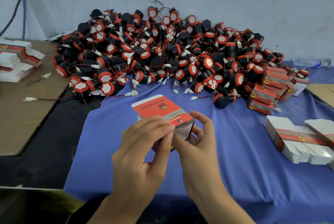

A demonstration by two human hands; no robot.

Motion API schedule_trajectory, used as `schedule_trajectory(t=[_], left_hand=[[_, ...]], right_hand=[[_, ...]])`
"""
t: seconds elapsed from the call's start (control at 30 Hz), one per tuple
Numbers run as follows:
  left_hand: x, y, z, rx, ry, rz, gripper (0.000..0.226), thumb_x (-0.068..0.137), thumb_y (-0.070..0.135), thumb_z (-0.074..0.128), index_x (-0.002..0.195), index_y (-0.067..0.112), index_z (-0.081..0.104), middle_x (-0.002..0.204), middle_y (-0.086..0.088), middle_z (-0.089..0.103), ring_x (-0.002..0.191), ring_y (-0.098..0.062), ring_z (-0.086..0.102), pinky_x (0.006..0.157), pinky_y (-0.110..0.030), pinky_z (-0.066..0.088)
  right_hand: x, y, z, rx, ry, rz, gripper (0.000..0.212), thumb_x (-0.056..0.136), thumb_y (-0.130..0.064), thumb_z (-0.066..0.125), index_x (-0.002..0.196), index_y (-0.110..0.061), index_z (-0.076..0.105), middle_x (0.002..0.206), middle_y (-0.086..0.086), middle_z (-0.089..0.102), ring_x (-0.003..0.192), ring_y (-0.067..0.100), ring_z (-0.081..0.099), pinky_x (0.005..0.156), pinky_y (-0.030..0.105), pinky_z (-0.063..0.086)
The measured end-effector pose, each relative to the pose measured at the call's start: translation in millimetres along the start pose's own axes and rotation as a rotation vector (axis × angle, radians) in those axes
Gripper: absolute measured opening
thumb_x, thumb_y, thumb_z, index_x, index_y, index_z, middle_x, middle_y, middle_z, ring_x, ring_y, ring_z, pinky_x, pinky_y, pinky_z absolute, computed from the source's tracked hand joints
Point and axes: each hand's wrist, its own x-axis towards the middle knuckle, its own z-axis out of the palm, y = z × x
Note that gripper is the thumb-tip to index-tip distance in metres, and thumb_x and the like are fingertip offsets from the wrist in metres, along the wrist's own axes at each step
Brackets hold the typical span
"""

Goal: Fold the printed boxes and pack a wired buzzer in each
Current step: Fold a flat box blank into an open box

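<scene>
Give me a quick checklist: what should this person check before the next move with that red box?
1. Box held firmly: ok. The left hand and the right hand both grip its near end.
2. Box opened into a tube: ok. The near end shows a hollow inside.
3. Near end closed: not ok. It gapes open.
4. Buzzer already inside: cannot tell. The inside is in shadow.
5. Buzzers at hand: ok. The buzzer pile lies just beyond the box on the blue cloth.
</scene>
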Motion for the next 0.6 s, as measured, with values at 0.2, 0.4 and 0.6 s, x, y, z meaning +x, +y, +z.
schedule_trajectory(t=[0.2, 0.4, 0.6], left_hand=[[3, 3, 0, -0.109, 0.041, -0.31, 0.017, 0.099, 0.031, 0.06, 0.113, 0.037, 0.066, 0.113, 0.025, 0.069, 0.099, 0.003, 0.067, 0.078, -0.01, 0.049], [4, 0, -1, -0.17, 0.028, -0.442, 0.018, 0.098, 0.04, 0.058, 0.112, 0.036, 0.069, 0.112, 0.023, 0.07, 0.109, -0.01, 0.068, 0.081, -0.014, 0.053], [1, 4, -2, -0.148, -0.065, -0.407, 0.021, 0.098, 0.039, 0.06, 0.112, 0.027, 0.07, 0.111, 0.018, 0.07, 0.11, -0.01, 0.067, 0.082, -0.011, 0.051]], right_hand=[[-6, -3, -6, 0.379, -0.183, 0.324, 0.075, 0.081, 0.002, 0.074, 0.145, -0.021, 0.044, 0.12, 0.017, 0.072, 0.115, 0.031, 0.068, 0.103, 0.041, 0.055], [-11, -3, -9, 0.448, -0.246, 0.334, 0.08, 0.076, -0.002, 0.07, 0.149, -0.02, 0.041, 0.117, 0.018, 0.069, 0.104, 0.029, 0.067, 0.09, 0.035, 0.059], [-8, 7, -11, 0.51, -0.208, 0.284, 0.072, 0.078, -0.006, 0.062, 0.147, -0.014, 0.046, 0.137, 0.025, 0.061, 0.125, 0.041, 0.06, 0.109, 0.045, 0.046]])
